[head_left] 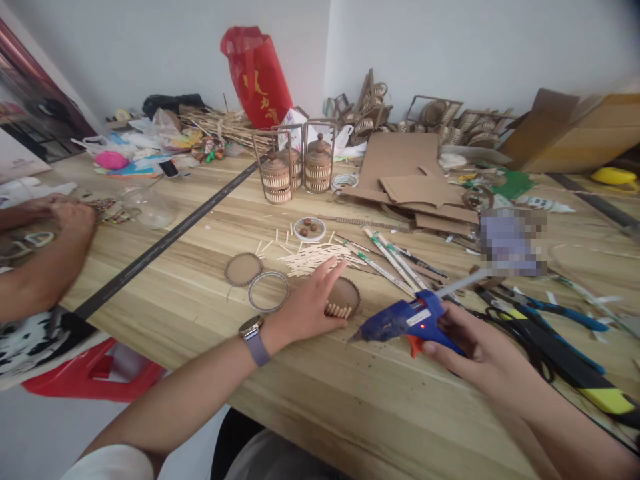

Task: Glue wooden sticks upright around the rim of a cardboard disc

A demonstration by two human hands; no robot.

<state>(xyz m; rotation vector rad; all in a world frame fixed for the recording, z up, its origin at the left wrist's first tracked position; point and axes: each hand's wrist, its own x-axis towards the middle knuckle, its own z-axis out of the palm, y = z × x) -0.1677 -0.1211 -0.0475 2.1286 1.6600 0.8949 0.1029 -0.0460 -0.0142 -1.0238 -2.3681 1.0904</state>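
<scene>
Through the head camera I see a round brown disc [346, 291] with a corded edge on the pale wooden worktop [320, 380], short pale sticks [339, 311] lining its near rim. The left hand [306, 303] curves around its left side, fingers parted; I cannot tell whether they grip. The right hand [475, 343] is wrapped around a blue glue gun [400, 319] with an orange trigger, nozzle near the disc but apart. Behind the disc: a loose heap of pale sticks [320, 259], then a white-rimmed dish [296, 233] holding brown balls [306, 232]. Left of the hand: a thin grey ring [269, 310].
</scene>
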